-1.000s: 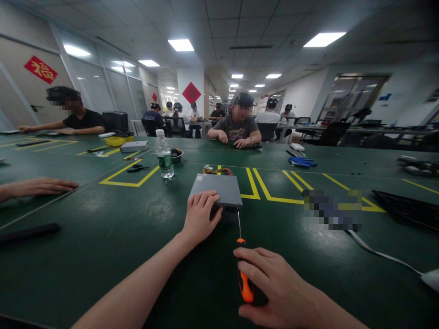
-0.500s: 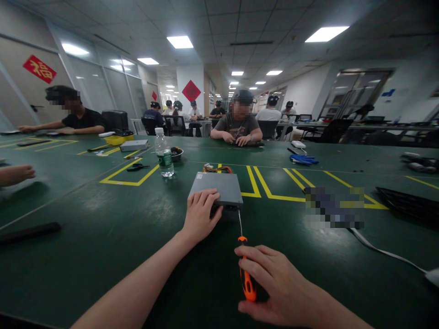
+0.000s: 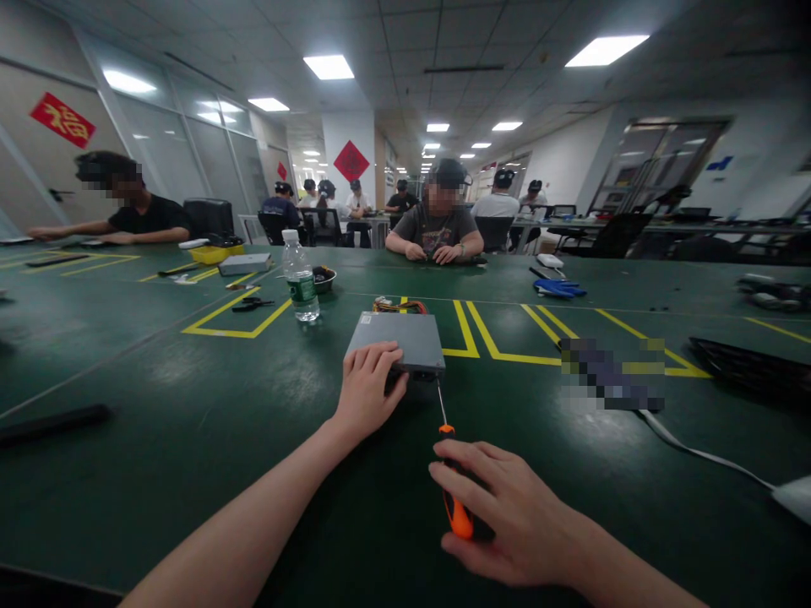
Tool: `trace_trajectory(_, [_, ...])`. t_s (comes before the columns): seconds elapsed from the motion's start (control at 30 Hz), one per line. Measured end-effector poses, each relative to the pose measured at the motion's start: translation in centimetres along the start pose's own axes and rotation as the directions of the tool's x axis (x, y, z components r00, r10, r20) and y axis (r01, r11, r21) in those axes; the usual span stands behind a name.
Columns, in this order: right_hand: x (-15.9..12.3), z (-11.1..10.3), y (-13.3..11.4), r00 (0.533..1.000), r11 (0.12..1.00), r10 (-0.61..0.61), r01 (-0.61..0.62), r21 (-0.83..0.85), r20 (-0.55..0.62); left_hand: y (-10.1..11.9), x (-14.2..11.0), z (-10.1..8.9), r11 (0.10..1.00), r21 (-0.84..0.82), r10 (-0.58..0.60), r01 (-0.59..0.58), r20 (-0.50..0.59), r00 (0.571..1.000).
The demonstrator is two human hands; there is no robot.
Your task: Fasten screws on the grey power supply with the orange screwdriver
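A grey metal computer power supply (image 3: pixel 405 332) lies on the green table, its coloured cables (image 3: pixel 405 306) bunched at the far side. My left hand (image 3: pixel 371 384) rests over its near left corner, fingers on top and thumb against the front face, gripping it. In my right hand (image 3: pixel 507 507) is an orange and black screwdriver (image 3: pixel 459 517), its handle between the fingers and thumb. The shaft points away from me, and its tip meets the near right corner of the power supply. Any screw at the tip is too small to make out.
A water bottle (image 3: pixel 301 283) stands beyond my left hand, near a small bowl (image 3: pixel 324 280). A black bar (image 3: pixel 57 424) lies at left. To the right are a pixelated dark object (image 3: pixel 608 376), a white cable (image 3: pixel 703 460) and blue gloves (image 3: pixel 557 288). A person (image 3: pixel 437 224) sits opposite.
The screwdriver handle has turned a little in my right hand, whose fingers have shifted on it. My left hand keeps its hold. Another person's hand at the left has gone from view.
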State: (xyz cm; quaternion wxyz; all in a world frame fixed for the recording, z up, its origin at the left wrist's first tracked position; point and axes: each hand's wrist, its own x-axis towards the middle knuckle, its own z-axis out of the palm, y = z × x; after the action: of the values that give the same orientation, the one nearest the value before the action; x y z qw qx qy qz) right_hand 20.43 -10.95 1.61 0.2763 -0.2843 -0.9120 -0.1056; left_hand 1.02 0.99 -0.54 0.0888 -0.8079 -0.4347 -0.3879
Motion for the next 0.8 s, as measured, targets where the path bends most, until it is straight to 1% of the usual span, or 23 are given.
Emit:
trace_trajectory(0.1, [0.2, -0.1, -0.1, 0.998, 1.0, -0.019, 0.02, -0.02, 0.052, 0.0, 0.0, 0.0, 1.0, 0.002, 0.0, 0.0, 0.006, 1.0])
trace_trajectory(0.2, [0.3, 0.3, -0.1, 0.999, 0.999, -0.042, 0.041, -0.016, -0.011, 0.1, 0.0, -0.1, 1.0, 0.003, 0.004, -0.004, 0.008, 1.0])
trace_trajectory(0.27, [0.2, 0.6, -0.1, 0.998, 1.0, -0.03, 0.029, -0.005, -0.062, 0.1, 0.0, -0.2, 1.0, 0.004, 0.005, -0.005, 0.01, 1.0])
trace_trajectory(0.33, [0.1, 0.6, -0.1, 0.997, 1.0, -0.003, 0.003, 0.004, -0.08, 0.2, 0.0, -0.2, 1.0, 0.007, 0.004, -0.004, 0.012, 1.0])
trace_trajectory(0.4, [0.1, 0.5, -0.1, 0.998, 1.0, 0.016, -0.015, 0.012, -0.061, 0.2, 0.0, -0.3, 1.0, 0.013, 0.01, -0.01, 0.012, 1.0])
trace_trajectory(0.5, [0.1, 0.4, -0.2, 0.999, 0.999, 0.03, -0.031, 0.012, 0.021, 0.1, -0.1, -0.2, 0.999, 0.028, 0.017, -0.017, 0.007, 1.0])
trace_trajectory(0.57, [0.2, 0.5, -0.2, 0.998, 1.0, 0.023, -0.023, -0.007, 0.063, 0.1, -0.1, -0.2, 0.999, 0.04, 0.01, -0.01, -0.001, 1.0])
trace_trajectory(0.6, [0.2, 0.7, -0.2, 0.998, 1.0, 0.015, -0.013, -0.02, 0.065, 0.1, -0.2, -0.1, 0.999, 0.043, 0.004, -0.003, -0.009, 1.0])
trace_trajectory(0.63, [0.2, 1.0, -0.2, 0.999, 1.0, 0.005, -0.004, -0.029, 0.05, 0.0, -0.2, 0.0, 0.999, 0.045, -0.001, 0.002, -0.018, 1.0])
trace_trajectory(0.73, [0.0, 1.6, -0.2, 0.999, 0.999, -0.019, 0.018, -0.028, -0.048, -0.1, -0.3, 0.3, 0.999, 0.041, -0.01, 0.012, -0.045, 0.999])
trace_trajectory(0.8, [-0.1, 1.7, -0.1, 0.996, 1.0, -0.019, 0.017, -0.02, -0.086, -0.1, -0.3, 0.4, 0.999, 0.035, -0.011, 0.013, -0.057, 0.998])
